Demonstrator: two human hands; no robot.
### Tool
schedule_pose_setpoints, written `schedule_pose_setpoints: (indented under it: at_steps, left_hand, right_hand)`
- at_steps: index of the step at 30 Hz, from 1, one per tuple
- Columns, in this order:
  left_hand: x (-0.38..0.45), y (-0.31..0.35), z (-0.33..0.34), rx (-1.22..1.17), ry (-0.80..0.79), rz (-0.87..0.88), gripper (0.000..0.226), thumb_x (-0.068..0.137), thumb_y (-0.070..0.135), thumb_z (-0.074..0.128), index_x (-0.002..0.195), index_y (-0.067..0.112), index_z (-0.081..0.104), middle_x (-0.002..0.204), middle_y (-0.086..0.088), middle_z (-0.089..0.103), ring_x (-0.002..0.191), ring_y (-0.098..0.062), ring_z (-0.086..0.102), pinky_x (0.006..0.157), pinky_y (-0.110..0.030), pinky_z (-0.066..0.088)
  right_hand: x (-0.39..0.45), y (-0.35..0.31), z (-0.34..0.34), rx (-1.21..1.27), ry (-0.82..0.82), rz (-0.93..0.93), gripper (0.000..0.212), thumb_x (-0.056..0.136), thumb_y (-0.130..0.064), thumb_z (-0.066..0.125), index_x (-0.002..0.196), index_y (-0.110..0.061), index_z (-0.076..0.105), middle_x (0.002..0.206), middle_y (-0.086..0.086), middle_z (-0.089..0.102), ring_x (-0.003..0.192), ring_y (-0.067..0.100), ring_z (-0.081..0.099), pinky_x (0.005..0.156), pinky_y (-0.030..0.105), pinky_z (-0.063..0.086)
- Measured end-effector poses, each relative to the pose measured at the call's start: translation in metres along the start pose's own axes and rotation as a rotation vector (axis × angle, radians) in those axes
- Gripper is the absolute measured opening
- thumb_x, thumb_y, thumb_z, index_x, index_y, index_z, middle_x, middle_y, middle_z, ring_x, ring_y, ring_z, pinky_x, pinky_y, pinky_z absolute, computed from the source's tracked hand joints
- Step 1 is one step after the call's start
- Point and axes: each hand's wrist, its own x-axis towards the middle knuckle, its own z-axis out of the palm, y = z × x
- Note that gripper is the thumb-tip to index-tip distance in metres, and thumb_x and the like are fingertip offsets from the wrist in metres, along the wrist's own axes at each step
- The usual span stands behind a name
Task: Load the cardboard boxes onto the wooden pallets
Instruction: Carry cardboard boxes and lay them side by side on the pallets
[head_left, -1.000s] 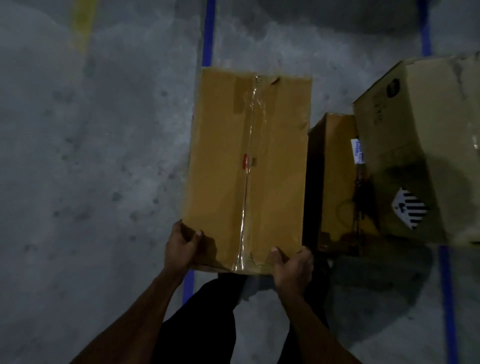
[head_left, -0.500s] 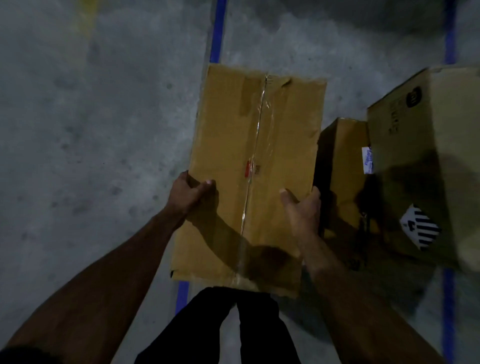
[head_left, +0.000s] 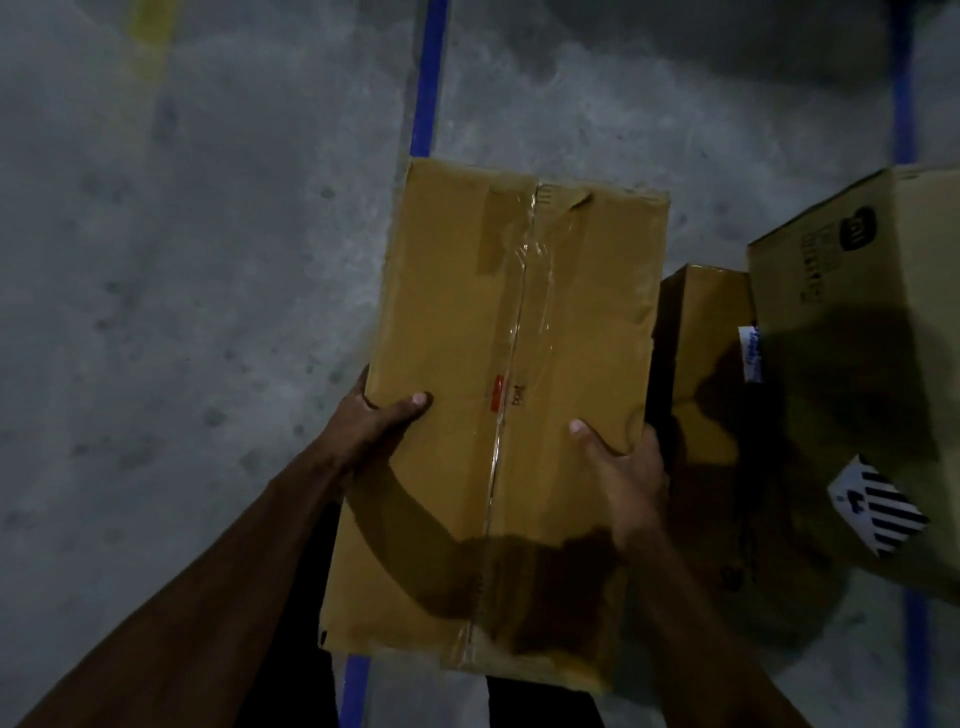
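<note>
**Hands clamp a taped cardboard box from both sides**

Both hands grip one long cardboard box (head_left: 514, 405) held out in front of the body. Left hand (head_left: 382, 415) sits on the box's 9 o'clock edge, thumb lying across the top face and the other fingers tucked under out of sight. Right hand (head_left: 631, 467) takes the opposite edge at 3 o'clock, thumb likewise pressed on top and fingers wrapped down the side.

Plain brown and rectangular, the box runs lengthwise from 6 to 12 o'clock. A strip of clear glossy tape (head_left: 511, 374) follows the centre seam where the two top flaps meet, wrinkled and catching the light. A darker brown tape patch (head_left: 493, 239) sits near the far end, left of the seam, and a small red mark (head_left: 497, 394) with faint print lies beside the seam near the middle. The far edge looks dented and slightly torn; the near end is darkened by the arms' shadows.

At 3 o'clock, two more boxes stand on the concrete floor (head_left: 182, 312): a smaller brown box (head_left: 701, 322) just beside the held one, and a larger box (head_left: 872, 322) bearing a black-and-white striped label (head_left: 875, 504). A blue floor line (head_left: 428, 78) runs off toward 12 o'clock
</note>
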Motion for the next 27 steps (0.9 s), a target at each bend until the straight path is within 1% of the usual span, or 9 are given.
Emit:
schedule_pose_setpoints:
  at_steps: [5,8,12,14,16,18,20,24,27]
  left_hand:
    - [-0.009,0.033,-0.052,0.027,-0.065,0.108,0.087,0.075,0.031,0.082,0.145,0.032,0.031,0.123,0.007,0.057,0.107,-0.014,0.061,0.075,-0.028,0.055]
    - [-0.026,0.067,-0.102,0.037,-0.107,0.164,0.096,0.069,0.037,0.086,0.147,0.031,0.030,0.125,0.006,0.057,0.107,-0.014,0.061,0.076,-0.028,0.055]
    - [-0.067,0.129,-0.183,0.052,-0.124,0.271,0.094,0.070,0.034,0.084,0.147,0.032,0.030,0.127,0.004,0.057,0.109,-0.015,0.061,0.084,-0.035,0.057]
    - [-0.093,0.160,-0.222,0.057,-0.107,0.339,0.095,0.070,0.035,0.084,0.148,0.033,0.030,0.126,0.005,0.057,0.108,-0.014,0.061,0.077,-0.028,0.057]
    - [-0.122,0.189,-0.259,0.043,-0.063,0.388,0.093,0.071,0.036,0.083,0.147,0.032,0.030,0.124,0.006,0.057,0.105,-0.012,0.061,0.069,-0.021,0.056]
    - [-0.149,0.218,-0.293,0.025,-0.014,0.444,0.091,0.070,0.036,0.083,0.146,0.030,0.033,0.121,0.007,0.058,0.102,-0.010,0.062,0.069,-0.020,0.055]
    - [-0.172,0.246,-0.322,0.007,0.029,0.497,0.089,0.069,0.036,0.083,0.144,0.030,0.035,0.118,0.010,0.059,0.100,-0.008,0.062,0.069,-0.020,0.054]
    - [-0.206,0.290,-0.366,-0.049,0.066,0.609,0.090,0.068,0.040,0.087,0.143,0.031,0.039,0.122,0.009,0.062,0.102,-0.009,0.065,0.076,-0.024,0.057]
    - [-0.219,0.329,-0.387,-0.064,0.107,0.673,0.085,0.070,0.035,0.085,0.141,0.031,0.039,0.119,0.011,0.061,0.100,-0.006,0.065,0.074,-0.022,0.056]
  right_hand:
    - [-0.041,-0.032,0.025,-0.082,0.038,-0.048,0.096,0.067,-0.066,0.077,0.145,-0.027,0.037,0.138,0.003,0.050,0.128,0.033,0.047,0.105,0.054,0.039]
    - [-0.082,-0.066,0.046,-0.095,0.063,-0.079,0.095,0.070,-0.067,0.074,0.147,-0.029,0.034,0.140,0.002,0.047,0.129,0.032,0.045,0.105,0.052,0.038]
    - [-0.159,-0.136,0.076,-0.054,0.115,-0.093,0.112,0.057,-0.082,0.071,0.149,-0.033,0.028,0.146,0.003,0.045,0.131,0.034,0.045,0.106,0.063,0.036]
    - [-0.197,-0.174,0.088,-0.016,0.121,-0.148,0.110,0.059,-0.079,0.073,0.149,-0.031,0.030,0.145,0.004,0.047,0.128,0.035,0.048,0.105,0.063,0.038]
    - [-0.235,-0.214,0.097,0.002,0.107,-0.204,0.101,0.065,-0.071,0.075,0.146,-0.026,0.035,0.137,0.005,0.051,0.123,0.035,0.051,0.103,0.059,0.042]
    - [-0.271,-0.256,0.104,0.052,0.088,-0.255,0.090,0.069,-0.067,0.075,0.140,-0.025,0.039,0.120,-0.001,0.054,0.114,0.030,0.055,0.097,0.056,0.048]
    - [-0.304,-0.295,0.109,0.092,0.072,-0.320,0.084,0.072,-0.063,0.074,0.140,-0.028,0.039,0.115,-0.007,0.050,0.110,0.025,0.054,0.096,0.055,0.049]
    - [-0.350,-0.354,0.114,0.050,0.107,-0.485,0.083,0.075,-0.064,0.070,0.142,-0.027,0.038,0.130,0.000,0.054,0.117,0.027,0.056,0.097,0.051,0.049]
    - [-0.370,-0.396,0.121,0.046,0.159,-0.588,0.093,0.066,-0.078,0.060,0.140,-0.026,0.040,0.131,0.004,0.057,0.114,0.028,0.059,0.093,0.053,0.053]
